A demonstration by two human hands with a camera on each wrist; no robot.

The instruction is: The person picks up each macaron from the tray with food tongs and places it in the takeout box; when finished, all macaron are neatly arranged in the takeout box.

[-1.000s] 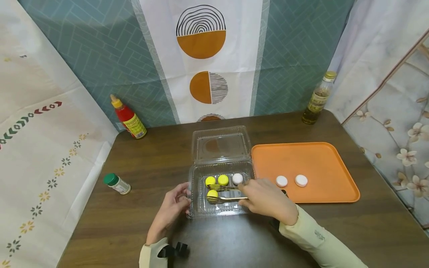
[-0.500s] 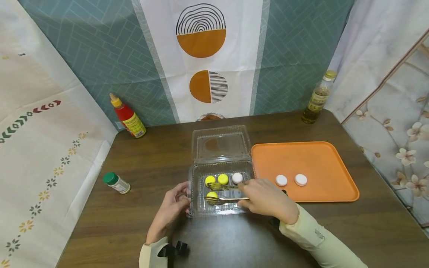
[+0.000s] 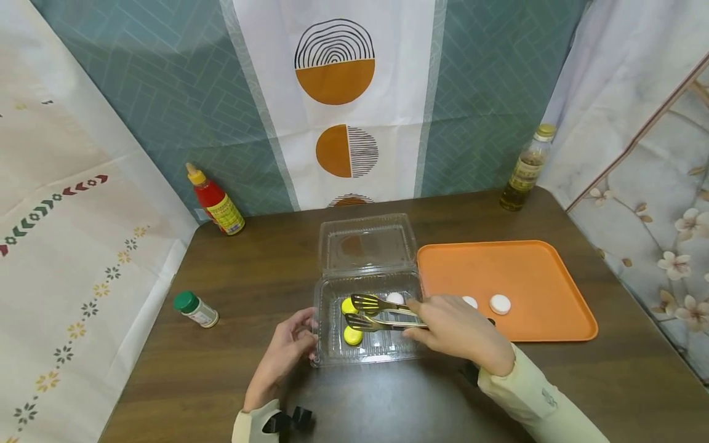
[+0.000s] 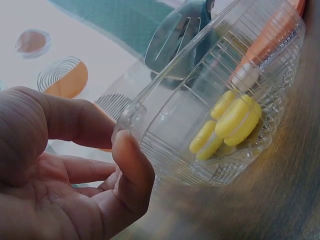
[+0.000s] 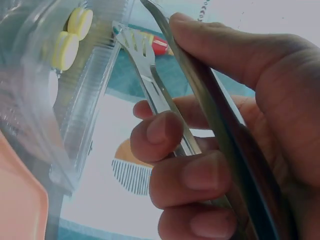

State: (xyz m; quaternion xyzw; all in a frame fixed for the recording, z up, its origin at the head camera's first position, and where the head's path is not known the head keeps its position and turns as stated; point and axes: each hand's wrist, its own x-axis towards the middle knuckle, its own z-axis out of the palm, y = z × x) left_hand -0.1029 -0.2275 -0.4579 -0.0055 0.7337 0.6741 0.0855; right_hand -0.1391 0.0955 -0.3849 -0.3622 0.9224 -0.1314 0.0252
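Note:
My left hand (image 3: 289,344) pinches the left rim of a clear plastic clamshell box (image 3: 332,355) between thumb and finger, plainest in the left wrist view. Its lid (image 3: 368,243) lies open toward the back. Inside are three yellow macarons (image 3: 352,336), one partly hidden by the tongs, and a white macaron (image 3: 395,298). My right hand (image 3: 460,329) grips metal serving tongs (image 3: 388,325), fingers and thumb around the two arms. The slotted tips stand apart over the box with nothing seen between them. In the right wrist view, the tongs (image 5: 200,95) cross my palm.
Right of the box lies an orange tray (image 3: 532,271) with two white macarons (image 3: 500,304), one partly behind my right hand. A red sauce bottle (image 3: 218,203) and an oil bottle (image 3: 523,169) stand at the back. A green-capped shaker (image 3: 196,309) is at left.
The tongs have risen off the front yellow macaron, which stays in the box, and my right hand has shifted slightly right. My left hand keeps its hold. The head view has tilted a little.

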